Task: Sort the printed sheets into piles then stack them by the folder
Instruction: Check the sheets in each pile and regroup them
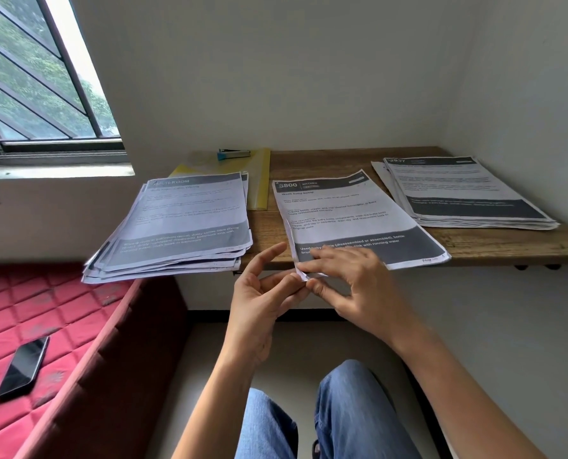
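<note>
1. The left hand [266, 293] pinched the curled near corner of the middle sheet [358, 220], and the right hand [352, 279] nipped the same corner with its thumb underneath, likely to peel a page free.
2. That corner overhung the table [309, 160] edge, handy to grasp.
3. Farther off, the left pile [183, 223] half covered the yellow folder [259, 180].

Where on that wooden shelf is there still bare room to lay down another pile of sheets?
Bare shelf shows behind the middle sheet, between the yellow folder and the right pile, and in a strip before that pile. The left end is crowded: the left pile covers part of the folder and overhangs.
</note>
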